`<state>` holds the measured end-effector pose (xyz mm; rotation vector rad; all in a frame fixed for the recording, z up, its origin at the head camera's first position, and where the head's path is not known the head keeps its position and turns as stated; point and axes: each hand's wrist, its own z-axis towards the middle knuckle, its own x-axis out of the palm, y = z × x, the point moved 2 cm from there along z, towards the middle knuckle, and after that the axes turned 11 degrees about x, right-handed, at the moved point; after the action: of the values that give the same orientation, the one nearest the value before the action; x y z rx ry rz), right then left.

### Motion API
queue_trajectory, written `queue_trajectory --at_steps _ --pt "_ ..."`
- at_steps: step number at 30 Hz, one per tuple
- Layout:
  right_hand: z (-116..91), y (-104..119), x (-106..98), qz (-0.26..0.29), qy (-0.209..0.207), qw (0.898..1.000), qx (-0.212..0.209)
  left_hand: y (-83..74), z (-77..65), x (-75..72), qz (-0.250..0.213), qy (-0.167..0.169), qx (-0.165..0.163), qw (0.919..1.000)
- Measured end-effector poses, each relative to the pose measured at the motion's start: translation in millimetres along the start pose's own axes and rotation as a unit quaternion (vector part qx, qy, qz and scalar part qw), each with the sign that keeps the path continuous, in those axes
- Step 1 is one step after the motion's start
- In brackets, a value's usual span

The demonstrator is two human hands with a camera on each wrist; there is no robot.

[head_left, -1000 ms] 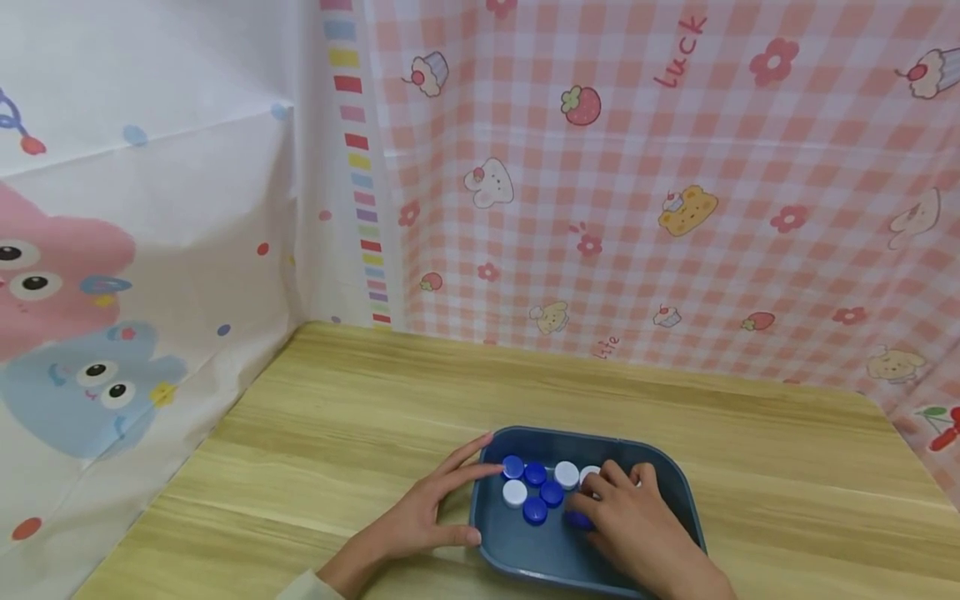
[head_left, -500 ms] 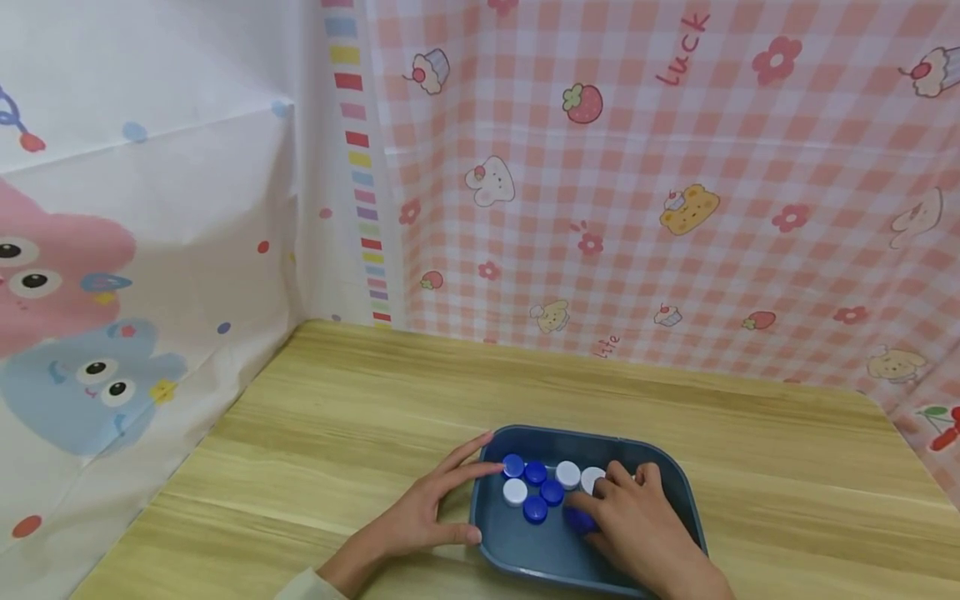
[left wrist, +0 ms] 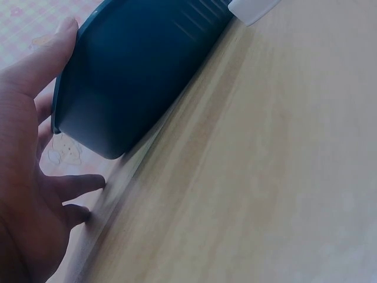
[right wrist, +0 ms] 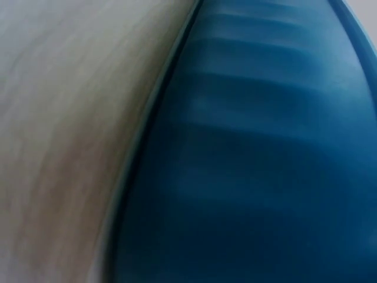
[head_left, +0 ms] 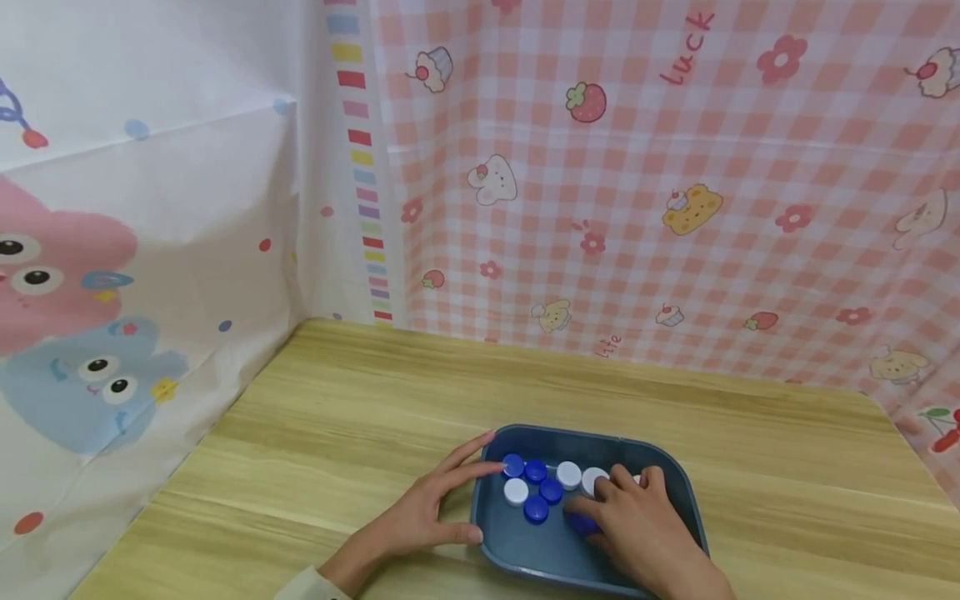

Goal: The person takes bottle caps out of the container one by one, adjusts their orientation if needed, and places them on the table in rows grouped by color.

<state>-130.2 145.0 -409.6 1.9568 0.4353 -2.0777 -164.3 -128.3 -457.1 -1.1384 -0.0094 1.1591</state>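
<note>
A dark blue-green tray (head_left: pixel 525 554) holds several round bottle caps, some blue and some white. My right hand (head_left: pixel 637 521) reaches into the tray from the near right. Its thumb and index finger pinch a blue cap (head_left: pixel 582 523), which they partly cover. Close beyond these fingers lies a white cap (head_left: pixel 595 481), and another is mostly hidden behind the hand. My left hand (head_left: pixel 420 508) touches the tray's left side with fingers spread. Its thumb meets the near rim, and its index fingertip reaches over the rim beside a blue cap (head_left: pixel 513 465). The right wrist view shows only the tray wall (right wrist: pixel 247 165) and table.
The tray stands near the front of a wood-grain table (head_left: pixel 360 400). A pink checked cloth (head_left: pixel 637 275) hangs behind it, and a white printed cloth (head_left: pixel 225 200) hangs on the left. A white object (left wrist: pixel 253 9) is cut off at the left wrist view's top.
My right fingers have shifted slightly with the blue cap, so more of the white cap beyond them shows. My left hand has stayed at the tray's side.
</note>
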Motion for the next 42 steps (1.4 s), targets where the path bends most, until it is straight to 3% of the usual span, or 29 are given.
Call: queue_trajectory --at_steps 9,23,32,42 --pt "-0.3 -1.4 0.6 0.004 0.01 1.0 0.011 -1.4 0.2 -0.3 -0.003 0.002 -0.003 1.0" --pt "0.1 -0.1 5.9 0.004 0.007 1.0 -0.008 -1.3 0.4 -0.9 0.0 0.003 -0.005 1.0" --pt "-3.6 0.2 4.9 -0.008 -0.014 0.999 -0.031 -0.2 1.1 0.9 -0.002 0.004 -0.006 1.0" --pt "-8.2 6.5 -10.6 -0.022 -0.04 0.998 -0.052 -1.4 0.7 -0.4 -0.001 0.002 -0.004 1.0"
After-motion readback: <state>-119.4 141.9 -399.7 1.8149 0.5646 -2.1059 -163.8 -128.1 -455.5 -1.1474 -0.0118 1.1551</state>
